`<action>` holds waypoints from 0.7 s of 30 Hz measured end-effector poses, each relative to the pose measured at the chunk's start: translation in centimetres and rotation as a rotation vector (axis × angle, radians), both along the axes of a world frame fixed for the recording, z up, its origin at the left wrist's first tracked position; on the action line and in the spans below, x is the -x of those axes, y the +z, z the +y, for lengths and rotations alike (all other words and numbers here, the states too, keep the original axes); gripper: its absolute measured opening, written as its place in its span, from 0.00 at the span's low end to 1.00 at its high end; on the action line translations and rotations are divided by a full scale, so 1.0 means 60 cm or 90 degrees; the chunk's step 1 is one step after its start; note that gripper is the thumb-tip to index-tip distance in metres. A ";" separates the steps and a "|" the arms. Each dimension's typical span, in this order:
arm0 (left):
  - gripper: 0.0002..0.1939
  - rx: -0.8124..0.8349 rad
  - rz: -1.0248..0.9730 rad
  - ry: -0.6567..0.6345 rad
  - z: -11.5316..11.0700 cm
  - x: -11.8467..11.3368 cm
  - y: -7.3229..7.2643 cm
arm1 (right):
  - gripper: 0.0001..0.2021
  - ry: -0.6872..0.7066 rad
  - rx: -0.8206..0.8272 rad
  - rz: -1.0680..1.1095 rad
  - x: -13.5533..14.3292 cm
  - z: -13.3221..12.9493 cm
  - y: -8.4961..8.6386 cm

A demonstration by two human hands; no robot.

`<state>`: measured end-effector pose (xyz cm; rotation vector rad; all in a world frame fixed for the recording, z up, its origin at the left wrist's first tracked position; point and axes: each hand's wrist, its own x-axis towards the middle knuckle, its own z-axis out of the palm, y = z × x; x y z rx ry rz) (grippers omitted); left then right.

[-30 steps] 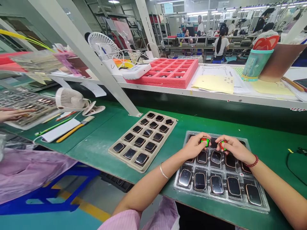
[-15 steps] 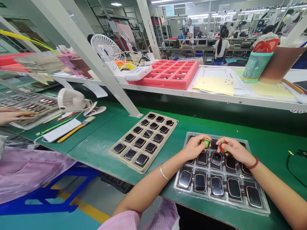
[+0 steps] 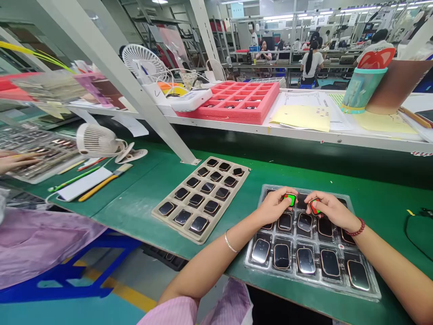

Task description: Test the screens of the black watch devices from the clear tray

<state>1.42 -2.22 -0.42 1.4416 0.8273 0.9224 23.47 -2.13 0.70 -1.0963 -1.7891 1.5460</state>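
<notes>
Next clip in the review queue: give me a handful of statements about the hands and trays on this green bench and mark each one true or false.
1. Each hand holds a small part with red and green on it: the left hand one small part, the right hand another. True.
2. Both hands are over the beige tray. False: they are over the clear tray, to the right of the beige one.
3. The beige tray's pockets hold dark, glossy parts. True.
4. The pink tray lies on the green mat beside the hands. False: it sits on the raised white shelf behind.
5. The right wrist bears a red bead bracelet. True.
</notes>
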 end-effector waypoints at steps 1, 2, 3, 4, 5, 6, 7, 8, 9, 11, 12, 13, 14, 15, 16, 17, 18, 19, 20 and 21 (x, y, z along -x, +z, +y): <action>0.13 -0.001 -0.002 -0.002 0.000 0.000 0.000 | 0.10 0.001 -0.005 0.000 0.000 0.000 -0.001; 0.13 -0.001 -0.006 -0.004 0.000 -0.001 0.000 | 0.10 0.001 -0.007 0.000 -0.001 0.001 -0.001; 0.13 -0.001 -0.009 -0.003 0.000 -0.001 0.000 | 0.10 -0.001 -0.008 0.002 -0.001 0.001 -0.002; 0.14 0.001 -0.012 -0.002 0.000 -0.001 -0.001 | 0.10 -0.002 -0.007 0.004 -0.001 0.001 -0.002; 0.14 0.004 -0.015 0.000 0.000 -0.001 -0.002 | 0.10 -0.005 -0.005 0.005 0.000 0.001 -0.002; 0.15 0.008 -0.018 0.000 0.001 -0.001 -0.003 | 0.10 -0.006 -0.002 0.006 0.000 0.000 -0.002; 0.15 0.012 -0.019 -0.001 0.001 -0.001 -0.004 | 0.10 -0.006 0.000 0.006 0.000 0.000 -0.001; 0.15 0.012 -0.018 -0.002 0.001 -0.001 -0.005 | 0.10 -0.006 0.001 0.005 0.001 0.000 0.000; 0.15 0.011 -0.015 -0.004 0.001 0.000 -0.005 | 0.10 -0.006 0.002 0.005 0.001 -0.001 0.000; 0.16 0.002 -0.010 -0.003 0.001 0.000 -0.006 | 0.09 -0.008 -0.001 0.005 0.002 -0.001 0.002; 0.16 -0.001 -0.009 -0.003 0.001 0.000 -0.006 | 0.09 -0.007 -0.004 0.004 0.002 -0.001 0.002; 0.16 -0.003 -0.008 -0.005 0.000 0.000 -0.006 | 0.09 -0.006 -0.007 0.003 0.002 -0.001 0.001; 0.16 -0.003 -0.008 -0.006 0.000 0.000 -0.006 | 0.09 -0.005 -0.010 0.001 0.001 -0.001 0.001; 0.17 -0.003 -0.007 -0.007 0.000 0.000 -0.007 | 0.09 -0.005 -0.012 0.001 0.001 0.000 0.000; 0.18 -0.003 -0.006 -0.008 0.000 0.000 -0.008 | 0.08 -0.006 -0.014 0.001 0.001 0.000 0.000; 0.19 -0.005 -0.004 -0.008 0.001 -0.001 -0.009 | 0.08 -0.008 -0.018 0.003 0.001 -0.001 0.000; 0.20 -0.009 -0.002 -0.007 0.001 -0.001 -0.011 | 0.09 -0.012 -0.022 0.004 0.002 -0.001 -0.001; 0.21 -0.014 0.000 -0.006 0.002 -0.001 -0.013 | 0.09 -0.014 -0.026 0.004 0.002 -0.001 0.000; 0.21 -0.020 0.002 -0.007 0.003 -0.001 -0.014 | 0.09 -0.014 -0.030 0.002 0.002 -0.002 0.000; 0.21 -0.024 0.002 -0.010 0.004 -0.001 -0.016 | 0.09 -0.012 -0.034 0.001 0.002 -0.002 0.000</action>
